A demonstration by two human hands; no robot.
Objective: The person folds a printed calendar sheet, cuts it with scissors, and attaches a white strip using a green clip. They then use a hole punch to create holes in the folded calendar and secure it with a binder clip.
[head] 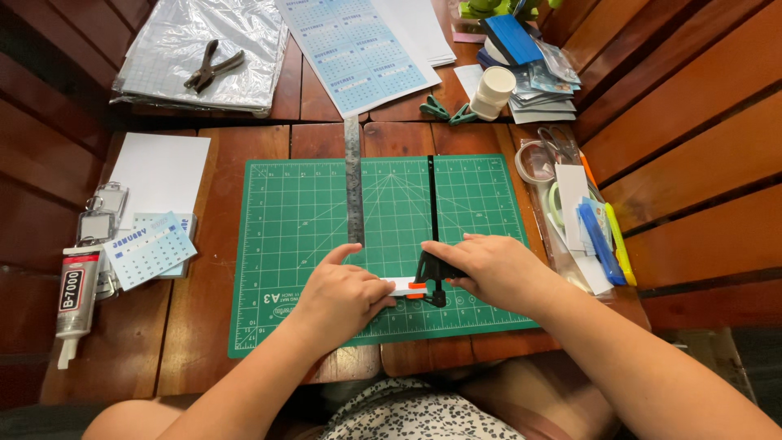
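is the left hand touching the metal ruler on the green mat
Touching. In the head view, the left hand has its index fingertip laid against the lower end of the metal ruler, with no gap visible on the green cutting mat.
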